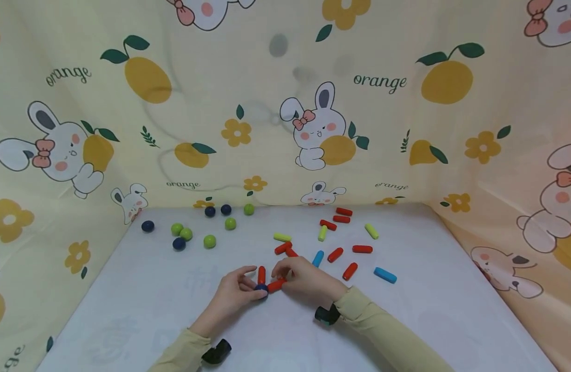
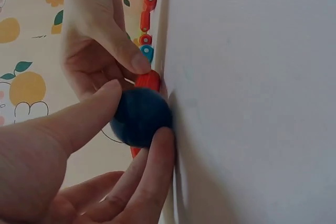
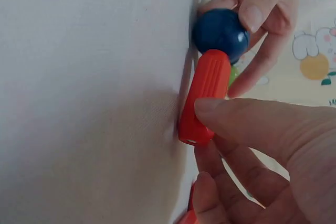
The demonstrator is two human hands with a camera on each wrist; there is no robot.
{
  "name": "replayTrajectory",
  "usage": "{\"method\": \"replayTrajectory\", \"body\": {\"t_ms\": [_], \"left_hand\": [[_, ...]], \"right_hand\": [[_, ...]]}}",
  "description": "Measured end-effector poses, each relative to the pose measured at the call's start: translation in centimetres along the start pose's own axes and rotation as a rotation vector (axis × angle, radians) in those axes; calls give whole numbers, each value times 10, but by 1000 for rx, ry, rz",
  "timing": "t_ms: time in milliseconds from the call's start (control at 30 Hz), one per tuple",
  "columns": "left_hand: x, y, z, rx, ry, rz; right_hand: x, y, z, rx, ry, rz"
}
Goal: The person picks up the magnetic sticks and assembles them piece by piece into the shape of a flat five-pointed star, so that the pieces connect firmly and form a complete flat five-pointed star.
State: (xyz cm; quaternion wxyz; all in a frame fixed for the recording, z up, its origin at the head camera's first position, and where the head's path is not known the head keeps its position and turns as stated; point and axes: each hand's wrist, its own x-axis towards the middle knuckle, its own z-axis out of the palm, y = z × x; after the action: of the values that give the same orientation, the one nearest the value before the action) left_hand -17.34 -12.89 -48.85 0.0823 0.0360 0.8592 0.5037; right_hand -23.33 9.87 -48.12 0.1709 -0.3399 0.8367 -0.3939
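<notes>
Between thumb and fingers, my left hand (image 1: 233, 293) pinches a dark blue ball (image 2: 140, 118) low over the white table. A ridged red rod (image 3: 208, 85) meets the ball on its right side, and my right hand (image 1: 308, 279) pinches this rod near its far end. Whether the rod is fully seated in the ball cannot be told. Another red rod (image 1: 261, 274) extends from the ball toward the back of the table, beside the left fingers. Just beyond the right hand lie two more red rods, one partly hidden by it.
Dark blue balls (image 1: 148, 226) and green balls (image 1: 209, 241) are scattered at the back left. To the right lie several loose red rods (image 1: 350, 271), yellow-green rods (image 1: 371, 231) and blue rods (image 1: 385, 275). A printed cloth (image 1: 267, 170) rises behind the table (image 1: 141, 320).
</notes>
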Motion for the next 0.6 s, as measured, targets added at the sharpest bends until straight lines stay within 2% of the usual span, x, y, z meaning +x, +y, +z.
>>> {"method": "replayTrajectory", "body": {"t_ms": [133, 300, 400, 600], "left_hand": [[1, 2, -1, -4, -46, -14], [3, 1, -5, -50, -95, -1], [3, -1, -8, -108, -114, -7], [1, 0, -11, -211, -118, -65]], "right_hand": [[3, 0, -2, -9, 18, -1], [8, 1, -4, -28, 69, 14], [11, 3, -4, -31, 101, 31], [12, -3, -2, -33, 144, 40]]}}
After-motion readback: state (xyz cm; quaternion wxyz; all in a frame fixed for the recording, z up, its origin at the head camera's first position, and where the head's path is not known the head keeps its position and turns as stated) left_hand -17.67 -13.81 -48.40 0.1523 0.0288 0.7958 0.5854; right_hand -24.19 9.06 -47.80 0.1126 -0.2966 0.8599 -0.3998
